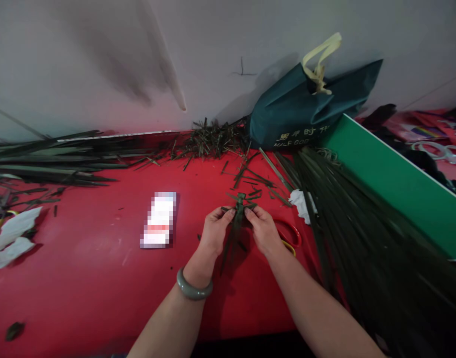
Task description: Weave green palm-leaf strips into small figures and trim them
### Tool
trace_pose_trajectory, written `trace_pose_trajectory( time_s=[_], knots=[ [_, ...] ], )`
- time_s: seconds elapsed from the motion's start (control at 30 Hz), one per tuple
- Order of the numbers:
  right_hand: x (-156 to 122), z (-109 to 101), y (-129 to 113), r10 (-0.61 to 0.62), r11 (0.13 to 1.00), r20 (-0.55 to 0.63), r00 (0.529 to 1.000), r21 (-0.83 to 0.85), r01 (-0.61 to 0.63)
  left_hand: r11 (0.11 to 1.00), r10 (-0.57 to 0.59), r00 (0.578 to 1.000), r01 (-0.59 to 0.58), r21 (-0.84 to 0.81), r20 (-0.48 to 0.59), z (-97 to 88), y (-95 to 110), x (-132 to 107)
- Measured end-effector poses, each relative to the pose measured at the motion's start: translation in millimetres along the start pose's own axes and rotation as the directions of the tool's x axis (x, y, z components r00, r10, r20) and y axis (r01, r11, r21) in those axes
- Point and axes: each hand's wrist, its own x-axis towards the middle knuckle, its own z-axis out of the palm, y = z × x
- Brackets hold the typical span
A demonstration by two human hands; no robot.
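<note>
Pinching a dark green woven leaf piece (238,209), both hands' fingers (225,215) clamp its crossed strips.

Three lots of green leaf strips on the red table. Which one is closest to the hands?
The big fan of long strips right of the right hand. The left pile and cut scraps lie farther off, by the wall.

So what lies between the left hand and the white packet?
Head view: bare red table between the left hand and the packet, except a few dark leaf bits.
</note>
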Motion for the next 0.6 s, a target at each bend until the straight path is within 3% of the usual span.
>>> trace_pose_trajectory(
  time_s=[0.27,0.4,0.5,0.6],
  knots=[
    [0,-3,-3,0.010,1.000,-0.028,1.000,0.019,-0.010,0.996,0.010,0.998,-0.014,0.083,0.055,3.4,1,-4],
    [0,-3,-7,0.018,0.999,-0.018,1.000,0.047,-0.018,0.973,0.106,0.992,-0.117,0.199,0.063,3.4,0,-4],
    [0,-3,-7,-0.014,1.000,-0.101,0.995,0.012,0.016,0.869,0.276,0.959,-0.277,0.409,0.063,3.1,2,-8],
    [-2,-2,-6,-0.116,0.992,-0.156,0.981,-0.068,0.106,0.656,0.483,0.868,-0.447,0.609,0.117,2.8,4,-12]
  ],
)
